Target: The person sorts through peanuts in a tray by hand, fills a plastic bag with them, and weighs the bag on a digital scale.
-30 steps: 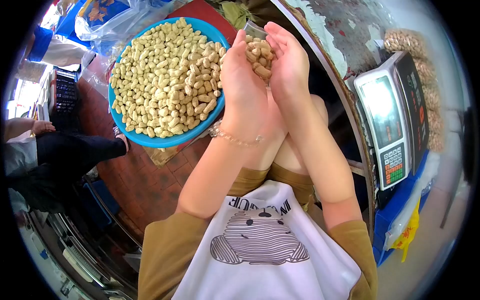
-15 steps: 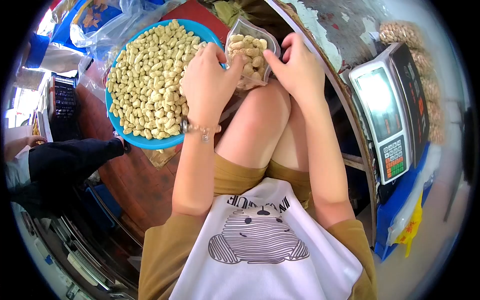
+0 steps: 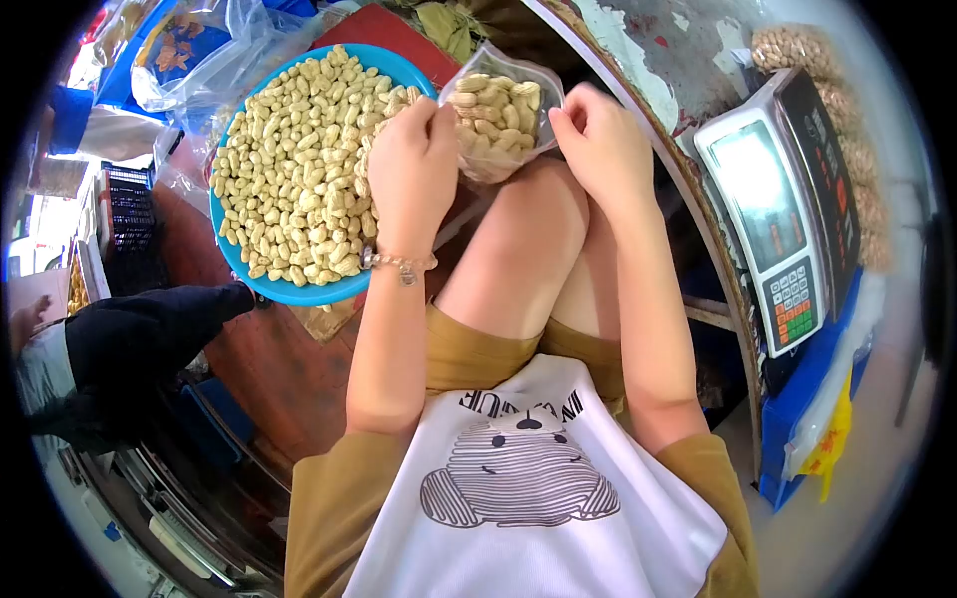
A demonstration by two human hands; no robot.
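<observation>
Left hand [image 3: 413,159] and right hand [image 3: 606,145] pinch 2 opposite edges of the peanut-filled bag [image 3: 496,140] between them.

At the far left, a blue basin [image 3: 304,294] carries a heap of peanuts [image 3: 299,169]; a brown board [image 3: 327,321] shows under its near rim, above a reddish tiled floor [image 3: 289,379]. To the right runs a worn tabletop [image 3: 643,40] with peeling white patches. A scale [image 3: 753,199] stands inside its rim, the surface directly beneath hidden.
</observation>
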